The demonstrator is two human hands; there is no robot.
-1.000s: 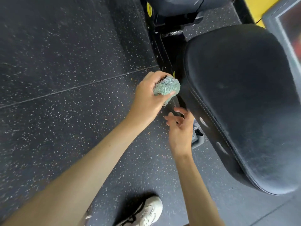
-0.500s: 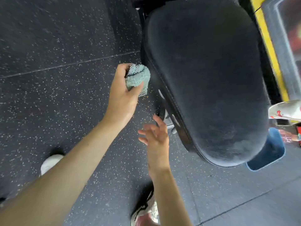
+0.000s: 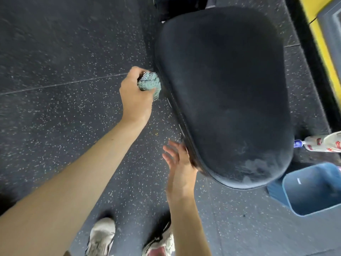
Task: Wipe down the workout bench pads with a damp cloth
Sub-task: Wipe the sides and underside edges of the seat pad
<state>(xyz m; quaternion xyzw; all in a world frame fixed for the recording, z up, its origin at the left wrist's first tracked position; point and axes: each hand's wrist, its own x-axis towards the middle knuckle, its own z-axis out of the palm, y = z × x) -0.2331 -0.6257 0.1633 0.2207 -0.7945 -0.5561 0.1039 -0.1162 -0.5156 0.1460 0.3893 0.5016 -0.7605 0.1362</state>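
Movement: left hand (image 3: pixel 135 100) and cloth (image 3: pixel 149 84) have closed in from just beside the bench pad (image 3: pixel 221 89) to its left edge. The right hand (image 3: pixel 180 169) has travelled from a position apart from the pad to its near-left edge. More of the bin and the bottle has come into view.
Left hand: fingers clenched round the cloth, arm reaching forward over the floor (image 3: pixel 55 52).
Cloth: pale green with a black-and-white mesh part, bunched into a ball. It protrudes from the fist on the side toward the pad and meets the pad's left side wall. Whether it is damp cannot be determined.
Right hand: fingers released, straight and spread, pointing away from the person. The hand lies along the near-left edge of the pad and is partly covered by that edge. Firm contact cannot be confirmed.
Bench pad: dark, rounded, wider at the near end. Its top shows pale smears near the near-right corner.
Floor: dark speckled rubber, with a thin seam (image 3: pixel 64 84) running to the left of the pad.
Bin: blue, open-topped (image 3: pixel 287 185), standing on the floor just beside the near-right corner of the pad.
Bottle: white with red markings and a blue cap (image 3: pixel 324 144), lying on its side at the right edge of the pad.
Shoes: two light-coloured shoes (image 3: pixel 100 237) on the floor at the near edge of the view.
Yellow strip: in the far right corner (image 3: pixel 317 24), beyond the pad.
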